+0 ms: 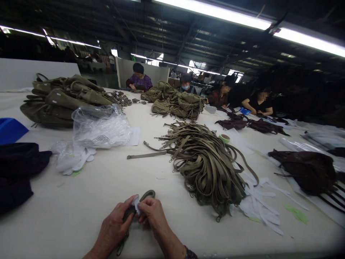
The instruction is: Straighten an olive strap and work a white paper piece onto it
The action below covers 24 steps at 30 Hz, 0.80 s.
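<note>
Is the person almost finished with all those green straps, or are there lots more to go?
Probably lots more. Both hands, left hand and right hand, pinch one olive strap with a small white piece on it. A big strap pile lies untouched on the table. Loose white paper strips beside the pile hint some work is done.

Olive webbing strap (140, 203), looped on the pale table's near edge, small white paper piece (136, 205) against it.
</note>
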Available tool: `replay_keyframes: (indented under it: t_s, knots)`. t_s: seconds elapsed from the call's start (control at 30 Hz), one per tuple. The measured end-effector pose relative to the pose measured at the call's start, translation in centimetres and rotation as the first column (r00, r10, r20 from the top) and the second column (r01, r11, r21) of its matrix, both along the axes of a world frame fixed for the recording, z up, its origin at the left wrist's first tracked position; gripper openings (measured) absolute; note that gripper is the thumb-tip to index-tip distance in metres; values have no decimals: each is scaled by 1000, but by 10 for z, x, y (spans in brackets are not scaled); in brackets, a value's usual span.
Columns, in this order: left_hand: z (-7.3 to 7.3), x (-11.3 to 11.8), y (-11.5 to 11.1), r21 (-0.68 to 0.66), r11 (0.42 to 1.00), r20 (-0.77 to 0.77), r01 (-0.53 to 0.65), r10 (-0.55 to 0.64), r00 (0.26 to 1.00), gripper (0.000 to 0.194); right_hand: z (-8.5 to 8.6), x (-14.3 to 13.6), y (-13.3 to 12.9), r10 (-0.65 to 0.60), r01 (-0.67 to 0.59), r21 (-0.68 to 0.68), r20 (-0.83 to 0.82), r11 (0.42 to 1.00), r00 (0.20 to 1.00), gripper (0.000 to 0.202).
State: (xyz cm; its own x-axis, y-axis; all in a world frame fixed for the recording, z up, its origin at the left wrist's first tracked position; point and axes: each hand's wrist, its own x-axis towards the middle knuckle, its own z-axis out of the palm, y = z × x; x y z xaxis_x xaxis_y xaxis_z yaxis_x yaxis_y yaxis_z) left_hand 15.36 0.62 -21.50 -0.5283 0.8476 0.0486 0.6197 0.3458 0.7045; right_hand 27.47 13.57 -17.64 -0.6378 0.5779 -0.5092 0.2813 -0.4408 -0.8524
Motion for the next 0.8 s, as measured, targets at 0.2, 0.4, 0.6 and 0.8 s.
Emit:
replay_keyframes:
  t_s: [0.2,0.4,0.6,0.8]
  knots:
    - [5,3,0,10,1000,-55,28,-27,998,47,-1,-1,0,-6,7,-26,15,1000,1000,29]
    - [9,6,1,42,998,-87,56,-53,995,50,2,-1,-2,-22,22,21,-14,1000,1000,28]
    - [22,15,4,37,998,-52,54,-52,997,61,-11,2,-1,32,-33,90,8,995,999,44]
    - [25,15,9,19,1000,-24,5,-5,1000,63,-26,3,1,109,-103,84,-76,991,991,51]
